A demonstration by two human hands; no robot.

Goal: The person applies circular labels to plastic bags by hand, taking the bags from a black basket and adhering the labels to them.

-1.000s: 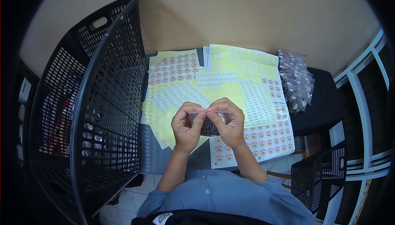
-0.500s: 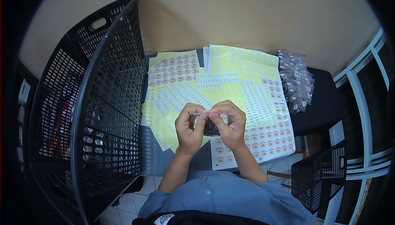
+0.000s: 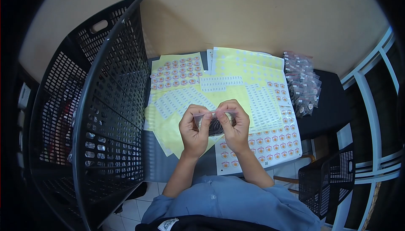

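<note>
A small clear plastic bag (image 3: 216,125) with dark coiled contents hangs between my two hands, above the sticker sheets. My left hand (image 3: 196,132) pinches the left part of its top edge, and my right hand (image 3: 235,129) pinches the top edge just beside it, thumbs close together. A pinkish strip runs along the bag's top. Under and around the hands lie yellow-backed sheets with small white labels (image 3: 263,104) and sheets of round orange-and-pink stickers (image 3: 270,146). Another sheet of round stickers (image 3: 177,72) lies at the back left.
Tall black perforated baskets (image 3: 112,100) stand at the left, holding packed items. Several filled clear bags (image 3: 301,83) are heaped at the back right of the dark table (image 3: 331,100). Another black basket (image 3: 327,182) sits lower right, near a white metal frame (image 3: 371,117).
The bag's top edge now shows wider and flatter between my hands. Both hands have shifted slightly, with the fingers still pinching the bag.
</note>
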